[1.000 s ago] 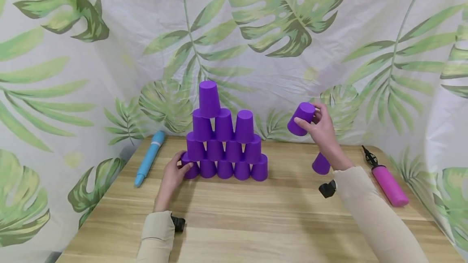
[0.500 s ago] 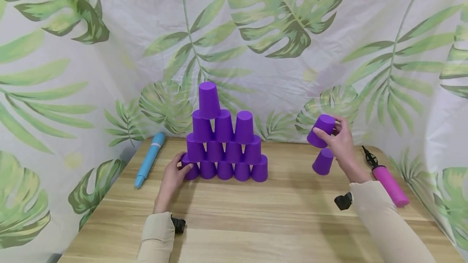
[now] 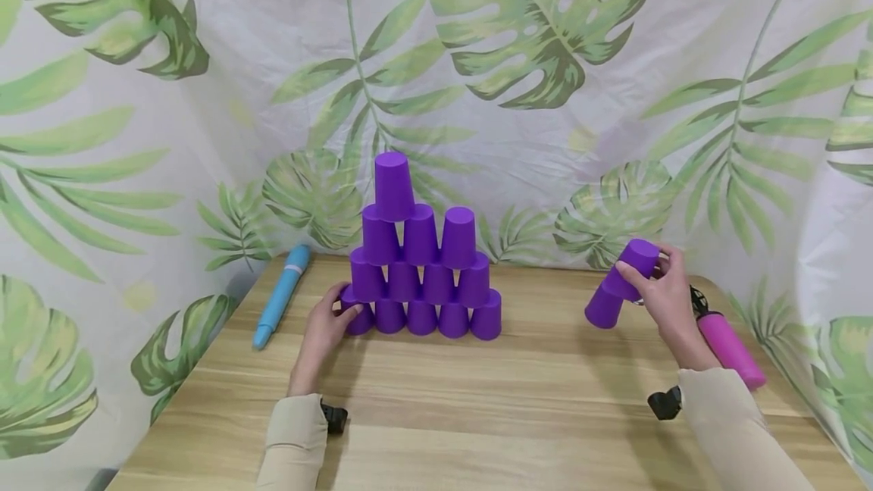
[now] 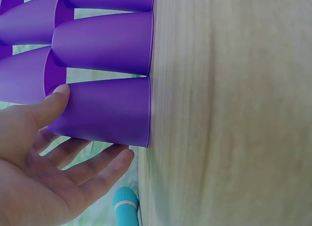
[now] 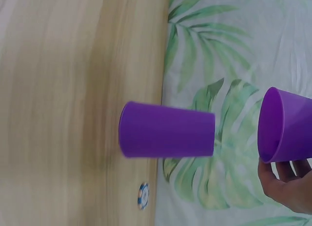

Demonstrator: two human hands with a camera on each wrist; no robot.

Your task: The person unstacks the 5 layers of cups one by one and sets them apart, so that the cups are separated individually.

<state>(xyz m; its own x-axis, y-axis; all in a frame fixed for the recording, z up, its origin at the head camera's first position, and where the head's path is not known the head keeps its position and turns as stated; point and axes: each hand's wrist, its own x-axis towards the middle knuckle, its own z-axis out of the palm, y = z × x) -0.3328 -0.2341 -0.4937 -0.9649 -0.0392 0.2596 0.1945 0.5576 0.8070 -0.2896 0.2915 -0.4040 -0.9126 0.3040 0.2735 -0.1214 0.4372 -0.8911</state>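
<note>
Purple cups, all upside down, form a stepped pyramid [image 3: 405,282] left of the table's middle, with one top cup [image 3: 393,186] highest on its left side. My left hand [image 3: 326,322] holds the leftmost bottom cup [image 4: 105,111], thumb on its near side and fingers along its outer side. My right hand [image 3: 667,290] grips another purple cup [image 3: 638,264], tilted and raised at the right. A single purple cup [image 5: 165,131] stands on the table beneath it; the held cup [image 5: 295,126] is apart from it in the right wrist view.
A light blue tube-shaped pump [image 3: 281,298] lies left of the pyramid. At the right lies a pink hand pump [image 3: 731,349], its black tip partly behind my right hand. A small round blue-and-white disc [image 5: 143,195] is near the table's far edge. Leaf-patterned cloth [image 3: 546,44] hangs behind.
My right hand has carried its cup to the right and down, from beside the pyramid to above the lone cup. The left hand and the pyramid have stayed put.
</note>
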